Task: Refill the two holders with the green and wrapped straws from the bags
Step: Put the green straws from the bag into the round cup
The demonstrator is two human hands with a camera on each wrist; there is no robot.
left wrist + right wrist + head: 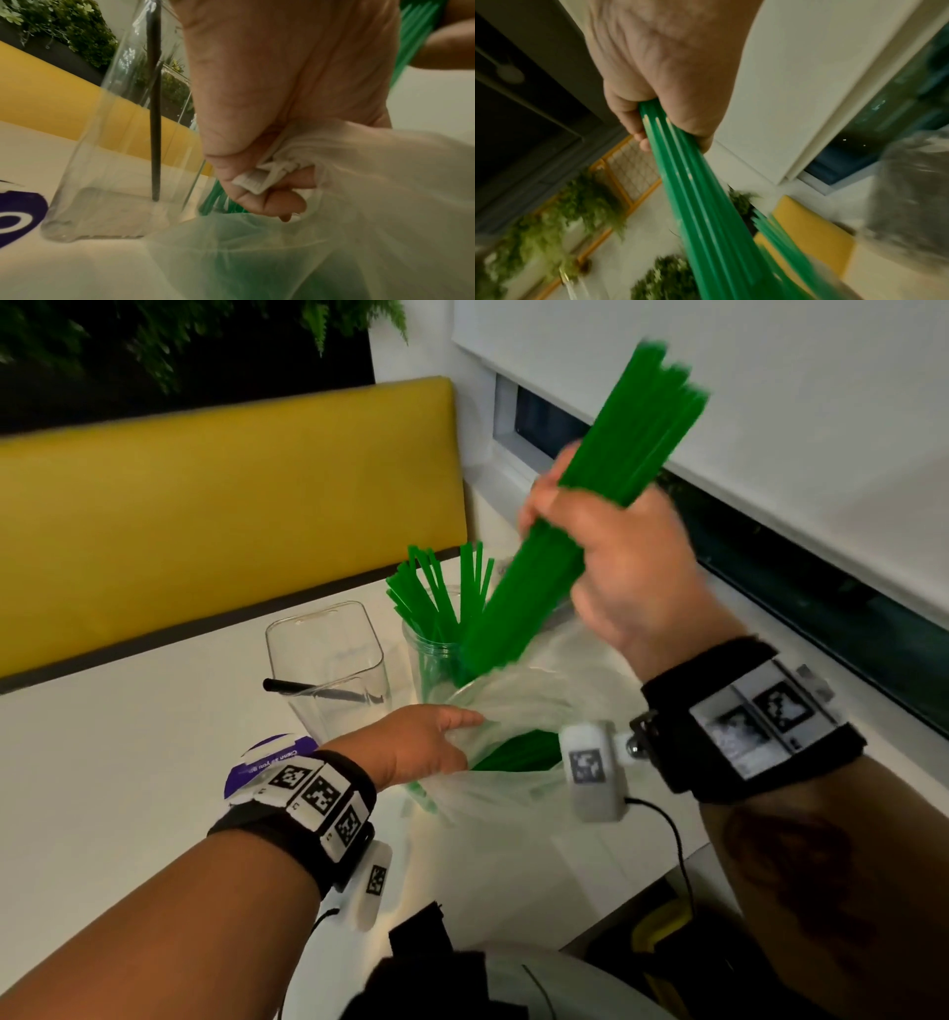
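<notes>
My right hand (606, 557) grips a thick bundle of green straws (575, 505), tilted, its lower end at the mouth of a clear plastic bag (518, 711). In the right wrist view the green straws (700, 203) run down out of my right hand (664, 113). My left hand (431, 742) pinches the bag's bunched rim (267, 178). More green straws (518, 752) lie inside the bag. A round clear holder (426, 654) behind the bag has green straws standing in it. A square clear holder (328, 660) to its left holds one black straw (308, 688).
A purple and white packet (272, 757) lies on the white table (128, 788) by my left wrist. A yellow bench back (205, 505) runs behind the table. A window sill and blind (770, 403) are at the right. Plants (154, 341) hang at the back.
</notes>
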